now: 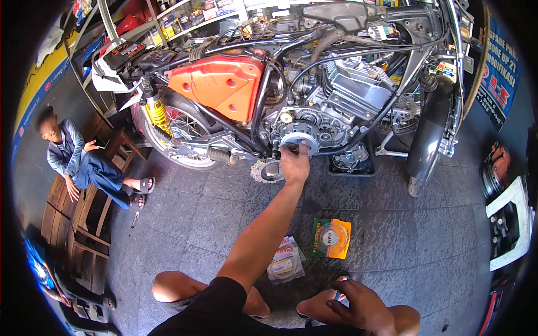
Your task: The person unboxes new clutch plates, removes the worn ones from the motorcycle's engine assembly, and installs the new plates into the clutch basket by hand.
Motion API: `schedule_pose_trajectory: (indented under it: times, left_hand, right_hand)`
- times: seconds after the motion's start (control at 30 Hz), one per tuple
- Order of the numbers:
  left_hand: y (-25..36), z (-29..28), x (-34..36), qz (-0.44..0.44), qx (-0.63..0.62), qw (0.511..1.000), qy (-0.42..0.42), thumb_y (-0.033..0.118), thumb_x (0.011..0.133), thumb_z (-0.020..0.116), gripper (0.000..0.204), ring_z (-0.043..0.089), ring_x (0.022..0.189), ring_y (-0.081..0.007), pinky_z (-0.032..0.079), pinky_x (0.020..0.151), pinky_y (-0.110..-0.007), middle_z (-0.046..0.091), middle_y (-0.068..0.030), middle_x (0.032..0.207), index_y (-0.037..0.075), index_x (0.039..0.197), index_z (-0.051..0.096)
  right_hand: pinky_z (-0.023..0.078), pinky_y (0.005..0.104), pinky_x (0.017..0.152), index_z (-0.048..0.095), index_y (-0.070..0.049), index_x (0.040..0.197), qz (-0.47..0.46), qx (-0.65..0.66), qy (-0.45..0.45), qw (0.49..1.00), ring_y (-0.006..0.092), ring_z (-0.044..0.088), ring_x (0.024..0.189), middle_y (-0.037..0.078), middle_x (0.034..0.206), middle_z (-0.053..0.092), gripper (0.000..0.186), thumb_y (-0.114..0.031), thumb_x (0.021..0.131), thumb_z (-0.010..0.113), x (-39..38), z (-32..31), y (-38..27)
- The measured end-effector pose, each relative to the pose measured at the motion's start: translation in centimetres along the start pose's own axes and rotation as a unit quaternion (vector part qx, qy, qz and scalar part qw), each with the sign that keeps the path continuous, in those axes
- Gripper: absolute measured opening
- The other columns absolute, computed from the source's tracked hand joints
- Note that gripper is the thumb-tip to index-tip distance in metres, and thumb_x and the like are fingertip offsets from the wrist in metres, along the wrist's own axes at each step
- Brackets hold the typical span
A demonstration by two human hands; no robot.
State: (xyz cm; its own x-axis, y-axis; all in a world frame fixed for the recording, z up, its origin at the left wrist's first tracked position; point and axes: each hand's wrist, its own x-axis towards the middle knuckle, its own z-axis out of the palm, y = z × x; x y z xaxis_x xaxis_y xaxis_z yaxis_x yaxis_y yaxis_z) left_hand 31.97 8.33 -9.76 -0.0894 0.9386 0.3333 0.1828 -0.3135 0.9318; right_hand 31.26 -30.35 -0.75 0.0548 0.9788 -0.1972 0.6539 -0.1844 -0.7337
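One left hand (295, 167), bare, arm outstretched; thumb upon the face of a pale metal disc (298, 138), the other fingers curled at its lower rim, apparently grasping it; firmness cannot be told. Disc located at the open side of the engine (358, 89), directly at these fingertips.

One right hand (358, 307), by the knee, well apart from the engine; fingers loosely bent, dark-smudged; whether they hold anything cannot be told.

Condition of work, by judgement: part-way. Done: engine side uncovered, gears (326, 133) bare just right of the left fingers. Left: disc not yet released, engine side not yet closed.

Loose parts: one scalloped metal ring (259, 170), just below and left of the left fingers; one black tray (358, 173) bearing a metal part (352, 159), to their right. One clear packet (287, 266) and one green-and-yellow packet (320, 241), on the floor between the two hands' fingers.

Surface: dark grey stone-like tiles (403, 229), jointed, rough, below the left fingers.

Room: shelves of boxed goods (179, 25), above and beyond the left fingers; wooden bench (84, 218) and one seated person (70, 154), far to their left; blue banner (496, 84), far to their right; white frame (509, 253), right of the right fingers.
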Motion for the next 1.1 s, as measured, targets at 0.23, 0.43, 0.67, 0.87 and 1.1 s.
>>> schedule_pose_trajectory:
  times: [0.23,0.43,0.67,0.87,1.1]
  left_hand:
    - [0.9,-1.1,0.1,0.127,0.206,0.969,-0.039,0.031,0.097,0.056,0.035,0.064,0.066,-0.0354,0.05,0.064,-0.046,0.066,-0.0188,0.072,-0.003,0.091,0.058]
    - [0.0,0.1,0.4,-0.189,-0.096,0.969,-0.126,0.039,0.101,0.048,0.045,0.058,0.053,-0.0225,0.046,0.052,-0.041,0.06,-0.0119,0.064,-0.002,0.086,0.058]
    - [-0.8,0.0,-0.4,0.147,0.087,0.985,0.028,0.043,0.1,0.048,0.048,0.06,0.056,-0.0221,0.047,0.055,-0.04,0.06,-0.0122,0.064,-0.002,0.085,0.059]
    - [-1.3,-0.2,0.8,-0.046,0.043,0.993,-0.102,0.05,0.101,0.042,0.057,0.06,0.057,-0.021,0.046,0.054,-0.038,0.061,-0.0115,0.063,-0.001,0.083,0.06]
    - [-0.3,-0.3,-0.3,-0.014,-0.032,0.998,-0.058,0.045,0.1,0.047,0.051,0.064,0.063,-0.0258,0.047,0.057,-0.042,0.065,-0.0143,0.069,-0.003,0.087,0.06]
  right_hand:
    - [0.048,0.0451,0.09,0.059,0.0,0.119,0.048,0.007,-0.068,0.997,0.0419,0.058,0.106,0.024,0.114,0.061,0.04,-0.027,0.089,0.064,0.0,-1.7,-2.1]
    - [0.048,0.0471,0.084,0.059,0.0,0.117,-0.025,0.011,-0.054,0.998,0.0436,0.059,0.1,0.024,0.106,0.062,0.039,-0.024,0.087,0.066,-0.3,-1.9,-1.9]
    - [0.048,0.0471,0.083,0.058,-0.001,0.118,-0.02,-0.015,-0.033,0.999,0.0434,0.059,0.098,0.025,0.104,0.061,0.039,-0.024,0.087,0.067,-0.4,-0.6,-0.6]
    - [0.049,0.0466,0.086,0.058,-0.001,0.118,-0.031,0.002,-0.034,0.999,0.0429,0.06,0.1,0.025,0.107,0.062,0.039,-0.024,0.087,0.066,-0.3,-1.1,-0.9]
    - [0.05,0.0439,0.089,0.057,-0.003,0.122,-0.021,0.035,-0.016,0.999,0.0387,0.061,0.104,0.02,0.114,0.063,0.043,-0.028,0.088,0.065,-0.2,-0.8,-0.3]
